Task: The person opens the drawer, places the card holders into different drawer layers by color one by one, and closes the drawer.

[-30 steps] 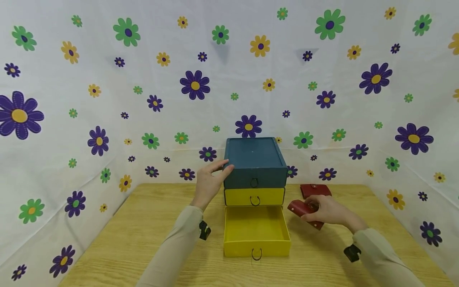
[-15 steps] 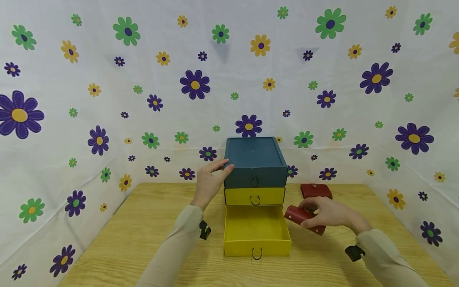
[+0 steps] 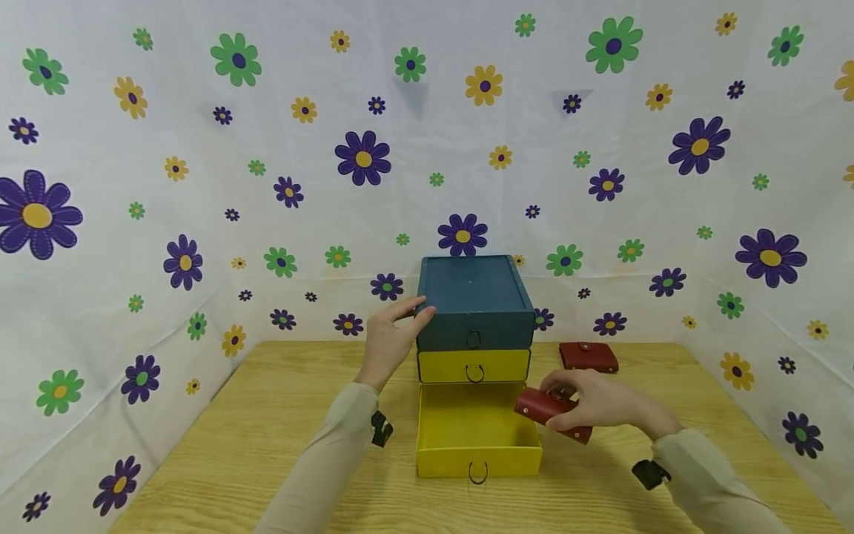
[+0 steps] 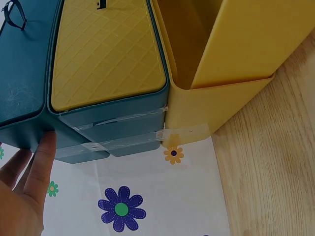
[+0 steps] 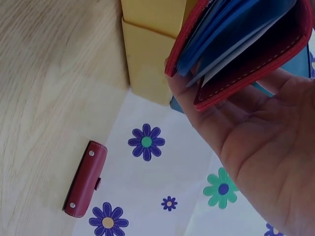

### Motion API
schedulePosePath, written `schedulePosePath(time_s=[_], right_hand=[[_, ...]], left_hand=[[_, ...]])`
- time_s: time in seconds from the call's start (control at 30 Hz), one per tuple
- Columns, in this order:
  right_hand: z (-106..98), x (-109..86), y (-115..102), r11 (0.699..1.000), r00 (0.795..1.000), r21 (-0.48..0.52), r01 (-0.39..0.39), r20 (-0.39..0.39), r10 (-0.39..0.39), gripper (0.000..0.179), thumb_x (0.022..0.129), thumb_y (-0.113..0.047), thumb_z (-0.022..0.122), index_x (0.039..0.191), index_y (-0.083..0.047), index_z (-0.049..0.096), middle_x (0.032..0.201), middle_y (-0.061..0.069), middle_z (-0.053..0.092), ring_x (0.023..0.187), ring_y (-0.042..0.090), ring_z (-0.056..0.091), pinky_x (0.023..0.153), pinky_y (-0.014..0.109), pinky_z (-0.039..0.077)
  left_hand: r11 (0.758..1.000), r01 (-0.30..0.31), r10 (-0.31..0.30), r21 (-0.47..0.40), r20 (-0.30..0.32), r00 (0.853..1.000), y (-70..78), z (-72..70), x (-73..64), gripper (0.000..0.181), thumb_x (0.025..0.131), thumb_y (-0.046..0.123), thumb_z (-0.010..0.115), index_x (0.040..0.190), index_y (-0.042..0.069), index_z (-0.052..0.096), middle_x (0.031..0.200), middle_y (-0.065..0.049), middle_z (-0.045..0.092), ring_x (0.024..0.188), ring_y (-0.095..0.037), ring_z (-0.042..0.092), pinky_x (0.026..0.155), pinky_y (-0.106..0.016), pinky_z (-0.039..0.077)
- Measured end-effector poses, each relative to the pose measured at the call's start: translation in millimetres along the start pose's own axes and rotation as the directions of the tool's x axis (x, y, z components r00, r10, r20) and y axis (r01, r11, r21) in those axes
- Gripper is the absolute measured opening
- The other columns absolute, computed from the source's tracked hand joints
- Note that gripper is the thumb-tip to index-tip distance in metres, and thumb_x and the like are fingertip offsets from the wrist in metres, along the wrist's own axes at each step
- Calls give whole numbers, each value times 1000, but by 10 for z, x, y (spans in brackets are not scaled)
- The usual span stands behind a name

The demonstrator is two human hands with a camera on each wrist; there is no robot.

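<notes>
My right hand [image 3: 607, 400] grips a red card holder [image 3: 543, 406] over the right edge of the pulled-out bottom drawer [image 3: 447, 463]. In the right wrist view the card holder [image 5: 238, 87] gapes, with blue and clear plastic sleeves [image 5: 221, 37] between its covers. My left hand [image 3: 387, 341] touches the front left upper corner of the blue and yellow drawer unit [image 3: 470, 285]. Its straight fingers [image 4: 42, 164] press against the unit's side in the left wrist view. The yellow drawer's visible floor is bare.
A second red card holder [image 3: 588, 357], fastened with a snap, lies on the wooden table [image 3: 280, 437] right of the unit. Above the open drawer, the yellow middle drawer [image 3: 454, 366] and blue top drawer [image 3: 443, 331] are closed. A flowered cloth [image 3: 427, 208] hangs behind.
My right hand has carried the card holder leftward, from beside the drawer to over its right edge. The left hand and the drawers have stayed in place.
</notes>
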State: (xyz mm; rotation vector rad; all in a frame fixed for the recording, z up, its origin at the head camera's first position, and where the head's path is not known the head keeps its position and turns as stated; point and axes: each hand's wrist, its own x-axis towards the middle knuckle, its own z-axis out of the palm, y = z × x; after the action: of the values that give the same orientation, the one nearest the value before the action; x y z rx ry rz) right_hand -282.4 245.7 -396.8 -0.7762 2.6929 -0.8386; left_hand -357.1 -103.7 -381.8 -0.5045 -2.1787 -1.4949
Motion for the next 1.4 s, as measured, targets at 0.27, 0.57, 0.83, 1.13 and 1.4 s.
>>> schedulePosePath(time_s=[0.27,0.57,0.83,1.13,1.4], right_hand=[[72,58,-71,1000,1000,18,-15,0,15,51,80,-41,77,120,-16,58,110,3,65,95,18,59,76,34,52],[159,125,-149,1000,999,-22,-10,-49,9,56,82,-44,75,124,-13,58,113,4,66,92,16,59,74,30,51],[288,234,-307,993,996,-113,-31,-92,21,59,79,-50,75,122,-12,63,107,-1,67,85,12,57,71,30,50],[431,398,-525,991,993,-131,-39,-117,24,60,77,-51,77,121,-11,66,101,-2,69,79,11,57,67,29,49],[610,540,-645,992,985,-47,-119,-129,113,58,78,-45,78,119,-5,68,97,5,70,61,10,61,59,27,53]], left_hand=[[1000,7,-7,6,0,1000,4,10,-10,49,86,52,69,124,21,70,132,-2,64,113,-21,62,99,-51,50],[1000,12,-12,2,0,1000,1,12,-25,48,87,52,69,124,22,69,131,0,65,113,-19,62,99,-49,50],[1000,2,-2,4,-6,1000,-10,7,-25,47,87,51,69,124,22,70,130,-1,65,113,-20,62,99,-50,49],[1000,-18,18,8,-14,1000,-15,14,-15,47,87,51,69,123,21,70,131,-2,65,111,-21,63,99,-52,50],[1000,-30,30,8,-17,999,-17,12,-1,46,87,49,70,123,20,70,131,-3,65,111,-22,63,99,-53,49]])
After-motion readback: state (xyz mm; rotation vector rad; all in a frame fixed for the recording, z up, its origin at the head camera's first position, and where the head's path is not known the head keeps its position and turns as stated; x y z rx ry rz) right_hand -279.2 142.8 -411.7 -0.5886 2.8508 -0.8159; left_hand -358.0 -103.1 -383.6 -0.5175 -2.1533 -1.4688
